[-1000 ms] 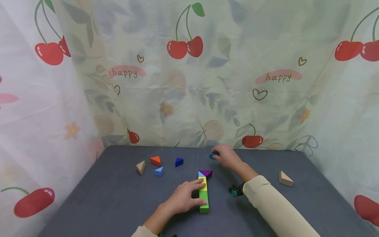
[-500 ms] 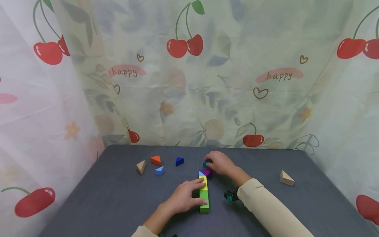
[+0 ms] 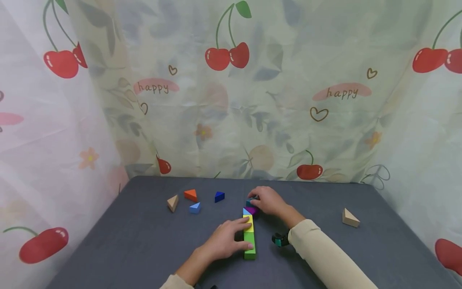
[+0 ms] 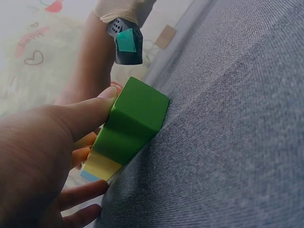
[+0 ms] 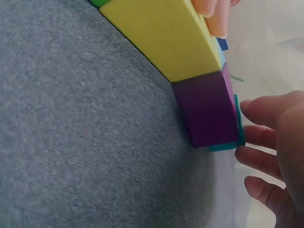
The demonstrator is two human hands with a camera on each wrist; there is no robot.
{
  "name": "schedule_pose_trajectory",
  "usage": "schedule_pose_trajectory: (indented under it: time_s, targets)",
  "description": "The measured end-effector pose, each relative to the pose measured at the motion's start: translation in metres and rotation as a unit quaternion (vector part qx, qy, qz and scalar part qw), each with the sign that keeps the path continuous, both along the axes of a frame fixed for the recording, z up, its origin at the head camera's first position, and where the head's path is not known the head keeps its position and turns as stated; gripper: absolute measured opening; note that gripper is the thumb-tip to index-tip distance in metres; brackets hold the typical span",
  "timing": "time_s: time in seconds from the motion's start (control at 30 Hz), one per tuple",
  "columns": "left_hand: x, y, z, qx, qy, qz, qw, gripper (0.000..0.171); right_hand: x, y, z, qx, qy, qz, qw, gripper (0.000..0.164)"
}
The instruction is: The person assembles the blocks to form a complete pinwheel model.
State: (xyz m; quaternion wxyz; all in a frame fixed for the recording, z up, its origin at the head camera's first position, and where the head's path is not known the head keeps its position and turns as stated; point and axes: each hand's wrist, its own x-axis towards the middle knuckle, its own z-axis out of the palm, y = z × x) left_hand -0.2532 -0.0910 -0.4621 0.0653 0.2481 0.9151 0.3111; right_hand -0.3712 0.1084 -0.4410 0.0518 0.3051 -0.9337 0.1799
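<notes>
In the head view, a row of blocks runs away from me: green (image 3: 250,254), yellow (image 3: 250,230), a small light blue triangle (image 3: 246,211) and a purple triangular block (image 3: 254,210). Over the row's near part lies my left hand (image 3: 223,242), thumb on the green block and straight fingers on the yellow one. At the far end my right hand (image 3: 268,200) pinches a teal block (image 3: 249,202), largely covered by the fingers. The right wrist view has this teal block (image 5: 225,146) close behind the purple block (image 5: 209,111); whether they touch I cannot tell.
Left of the row lie loose triangular blocks: dark blue (image 3: 219,196), orange (image 3: 191,195), light blue (image 3: 195,208) and plain wood (image 3: 173,203). Another wooden triangular block (image 3: 350,218) lies far right. A patterned curtain (image 3: 231,120) hangs behind the dark cloth-covered table (image 3: 144,249).
My right hand has brought the teal block left and nearer, to the far end of the row by the purple block. The left hand has stayed on the row.
</notes>
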Motion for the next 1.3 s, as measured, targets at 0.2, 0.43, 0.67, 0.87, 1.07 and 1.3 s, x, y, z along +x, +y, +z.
schedule_pose_trajectory:
  time_s: [0.2,0.43,0.67,0.87,1.07,1.3]
  targets:
    - [0.0,0.0003,0.001,-0.003,-0.001,0.002,1.0,0.061,-0.0016,0.0053,-0.0007,-0.025,-0.019,-0.016,0.999,0.016]
    - [0.0007,0.0009,0.0013,-0.005,-0.005,0.001,1.0,0.061,-0.0021,0.0065,-0.0033,-0.039,-0.052,-0.005,0.998,0.013]
    - [-0.0009,0.0001,0.0003,-0.006,-0.008,0.001,0.9999,0.062,-0.0002,0.0047,-0.0021,-0.048,-0.08,0.001,0.996,0.015]
    - [-0.0006,0.0,0.0004,-0.006,-0.006,-0.001,1.0,0.061,0.0006,0.0037,-0.0027,-0.051,-0.09,0.013,0.995,0.016]
    - [-0.0002,-0.0006,-0.0007,-0.001,0.001,-0.007,1.0,0.061,0.0007,0.0042,-0.0062,-0.054,-0.085,0.031,0.994,0.017]
    - [0.0002,-0.0003,0.0001,-0.002,-0.004,-0.004,1.0,0.061,0.0015,0.0037,-0.0094,-0.059,-0.08,0.028,0.995,0.017]
